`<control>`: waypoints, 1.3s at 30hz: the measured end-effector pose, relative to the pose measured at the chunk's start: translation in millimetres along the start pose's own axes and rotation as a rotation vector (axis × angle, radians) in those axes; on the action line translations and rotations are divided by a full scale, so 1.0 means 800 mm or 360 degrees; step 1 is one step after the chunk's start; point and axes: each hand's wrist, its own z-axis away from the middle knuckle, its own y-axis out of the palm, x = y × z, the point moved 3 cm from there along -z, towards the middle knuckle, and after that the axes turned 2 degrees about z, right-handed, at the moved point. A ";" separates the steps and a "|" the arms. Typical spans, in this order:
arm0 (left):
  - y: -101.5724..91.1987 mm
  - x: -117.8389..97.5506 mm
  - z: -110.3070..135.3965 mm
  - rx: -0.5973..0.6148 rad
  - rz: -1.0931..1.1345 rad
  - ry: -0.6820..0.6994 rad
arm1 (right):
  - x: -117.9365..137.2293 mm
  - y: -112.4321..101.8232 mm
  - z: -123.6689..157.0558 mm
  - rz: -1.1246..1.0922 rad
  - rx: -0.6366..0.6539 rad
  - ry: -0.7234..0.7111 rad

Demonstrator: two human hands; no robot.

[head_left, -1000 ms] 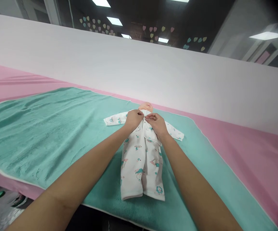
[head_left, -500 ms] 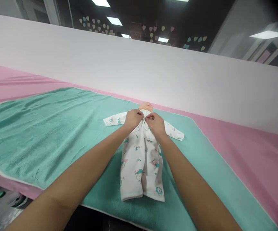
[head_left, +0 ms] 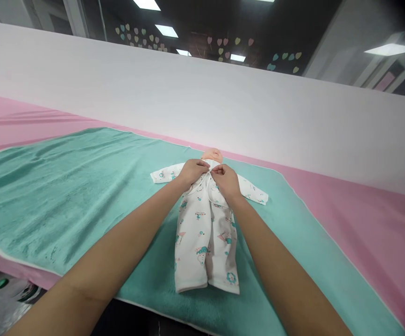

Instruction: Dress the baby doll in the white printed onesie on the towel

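Your doll (head_left: 211, 157) lies 12-to-6 lengthwise, head (head_left: 212, 153) at 12; your left hand (head_left: 192, 171) and right hand (head_left: 226, 181) both've got a narrow grip, pinching the white outfit (head_left: 202, 228) up front.

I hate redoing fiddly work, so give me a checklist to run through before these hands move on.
1. Left hand at the front of the top: ok.
2. Right hand beside it, also at the front: ok.
3. Firm pinch by each hand: cannot tell, too small.
4. Front closed between the hands: cannot tell, hidden there.
5. Front edges together below the hands: not ok, they part.
6. Doll lying on the towel, sleeves out to both sides: ok.
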 end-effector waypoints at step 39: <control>0.002 -0.012 0.011 0.0247 -0.0163 0.0324 | -0.007 -0.004 -0.001 0.0078 -0.0049 -0.0064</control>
